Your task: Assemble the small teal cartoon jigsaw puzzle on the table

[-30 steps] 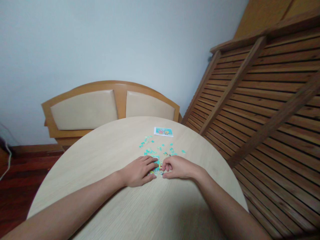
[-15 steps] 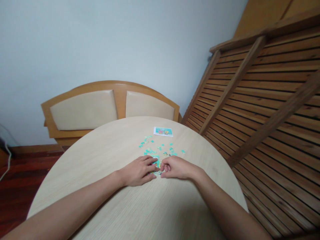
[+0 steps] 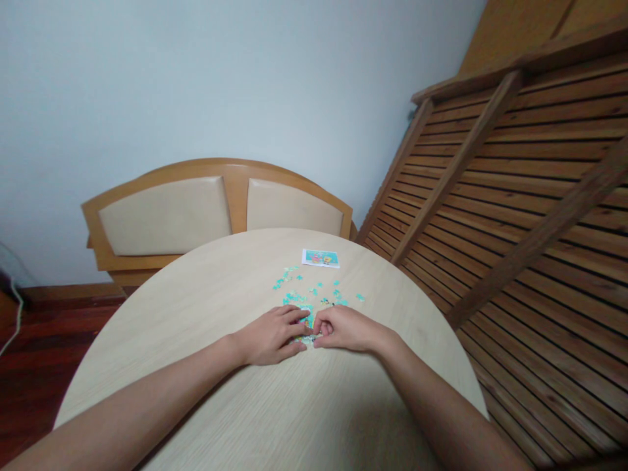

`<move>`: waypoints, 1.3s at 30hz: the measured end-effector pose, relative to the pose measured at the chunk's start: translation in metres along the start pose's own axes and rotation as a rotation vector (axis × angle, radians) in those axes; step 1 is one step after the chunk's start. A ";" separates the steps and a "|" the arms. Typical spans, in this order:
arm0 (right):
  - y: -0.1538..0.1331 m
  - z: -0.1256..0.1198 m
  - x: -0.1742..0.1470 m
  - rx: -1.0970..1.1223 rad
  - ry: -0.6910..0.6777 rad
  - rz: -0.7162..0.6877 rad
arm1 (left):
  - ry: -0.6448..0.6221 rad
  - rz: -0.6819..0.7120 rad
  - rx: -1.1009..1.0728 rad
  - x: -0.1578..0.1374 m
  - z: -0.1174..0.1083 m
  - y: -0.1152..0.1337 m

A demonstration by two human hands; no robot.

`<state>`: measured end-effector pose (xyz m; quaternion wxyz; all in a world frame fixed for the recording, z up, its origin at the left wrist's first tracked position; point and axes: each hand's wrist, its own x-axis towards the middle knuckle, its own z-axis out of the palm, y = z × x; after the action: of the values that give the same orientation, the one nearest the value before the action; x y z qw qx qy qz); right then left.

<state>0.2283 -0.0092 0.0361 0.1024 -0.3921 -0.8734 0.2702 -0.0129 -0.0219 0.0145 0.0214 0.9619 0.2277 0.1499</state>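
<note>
My left hand lies flat with its fingers spread, the fingertips resting on a partly joined jigsaw puzzle. Close by on the right, my right hand has thumb and forefinger drawn together at the puzzle's right edge. Any piece between those fingertips is too small or too hidden to make out. Loose turquoise puzzle pieces lie scattered just beyond both hands. My fingers cover much of the joined part.
A small picture card in turquoise with cartoon figures lies beyond the pieces. The round pale wooden table stands before a padded headboard. To the right leans a slatted wooden frame.
My right hand has shifted very slightly left, toward the joined puzzle and my left fingertips. My left hand stays in place.
</note>
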 end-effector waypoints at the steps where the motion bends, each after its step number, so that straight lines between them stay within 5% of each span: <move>1: 0.000 0.000 0.000 0.003 0.001 0.001 | 0.008 0.002 -0.006 0.000 0.001 0.000; 18: 0.002 -0.005 -0.001 0.021 0.000 0.008 | 0.020 0.053 0.004 0.002 0.000 0.002; 28: 0.064 -0.037 -0.017 -0.139 0.507 0.162 | 0.010 0.087 0.056 0.002 -0.002 0.002; 39: 0.060 -0.011 0.004 -0.236 0.439 0.095 | 0.010 0.079 0.058 0.001 -0.002 0.003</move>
<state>0.2676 0.0311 0.0123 0.2303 -0.4911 -0.8364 0.0794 -0.0111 -0.0242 0.0168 -0.0136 0.9697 0.1936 0.1487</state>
